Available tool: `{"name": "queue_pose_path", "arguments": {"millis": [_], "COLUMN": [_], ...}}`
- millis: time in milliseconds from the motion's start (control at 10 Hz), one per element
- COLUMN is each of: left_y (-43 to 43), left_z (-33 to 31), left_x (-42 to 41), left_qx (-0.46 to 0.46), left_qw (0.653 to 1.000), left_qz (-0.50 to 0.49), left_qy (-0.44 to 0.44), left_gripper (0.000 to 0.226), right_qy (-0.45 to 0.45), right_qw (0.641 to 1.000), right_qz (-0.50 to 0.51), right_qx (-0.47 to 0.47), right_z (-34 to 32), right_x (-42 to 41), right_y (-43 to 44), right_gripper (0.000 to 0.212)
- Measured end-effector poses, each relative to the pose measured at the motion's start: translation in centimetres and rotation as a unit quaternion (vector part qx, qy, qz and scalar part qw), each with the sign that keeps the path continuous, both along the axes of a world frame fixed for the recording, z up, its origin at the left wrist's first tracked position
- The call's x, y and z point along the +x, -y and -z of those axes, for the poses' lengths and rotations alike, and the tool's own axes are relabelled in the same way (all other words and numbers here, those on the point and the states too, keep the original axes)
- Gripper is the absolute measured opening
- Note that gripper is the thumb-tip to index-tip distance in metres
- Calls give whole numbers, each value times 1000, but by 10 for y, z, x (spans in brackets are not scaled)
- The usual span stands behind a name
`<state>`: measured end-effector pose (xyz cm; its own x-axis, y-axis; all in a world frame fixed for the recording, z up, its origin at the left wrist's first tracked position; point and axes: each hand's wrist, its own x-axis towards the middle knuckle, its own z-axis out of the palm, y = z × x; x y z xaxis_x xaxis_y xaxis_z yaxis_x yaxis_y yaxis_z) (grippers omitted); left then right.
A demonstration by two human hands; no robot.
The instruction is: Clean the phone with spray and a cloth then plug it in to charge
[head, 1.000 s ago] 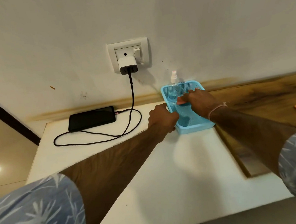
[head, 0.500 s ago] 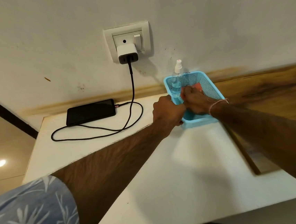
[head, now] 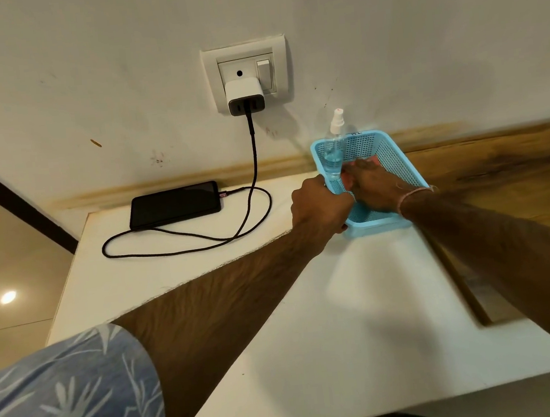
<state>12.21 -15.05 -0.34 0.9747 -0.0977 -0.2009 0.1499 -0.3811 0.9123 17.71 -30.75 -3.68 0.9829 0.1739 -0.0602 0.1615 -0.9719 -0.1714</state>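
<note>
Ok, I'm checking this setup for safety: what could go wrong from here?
1. The phone is plugged into the cable from the wall charger; spraying it like that could wet a possibly live connector.
2. The spray bottle stands upright in a corner of the blue basket, close beside the right hand; a bump might tip it, though the left hand grips the rim.

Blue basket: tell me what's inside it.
In the basket, a spray bottle stands at the far left corner and the right hand reaches in. A pink patch shows beyond it; the hand covers the rest.
</note>
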Motion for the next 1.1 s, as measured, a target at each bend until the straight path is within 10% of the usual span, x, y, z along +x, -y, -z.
{"name": "queue_pose_path", "arguments": {"millis": [1100], "left_y": [1], "left_z": [-12], "left_x": [-12], "left_qx": [61], "left_qw": [998], "left_qz": [26], "left_qy": [-6], "left_gripper": [24], "right_qy": [98], "right_qw": [991], "right_qz": [89], "right_qx": [-16], "right_z": [-22], "right_x": [-87], "right_y": [13], "right_gripper": [42]}}
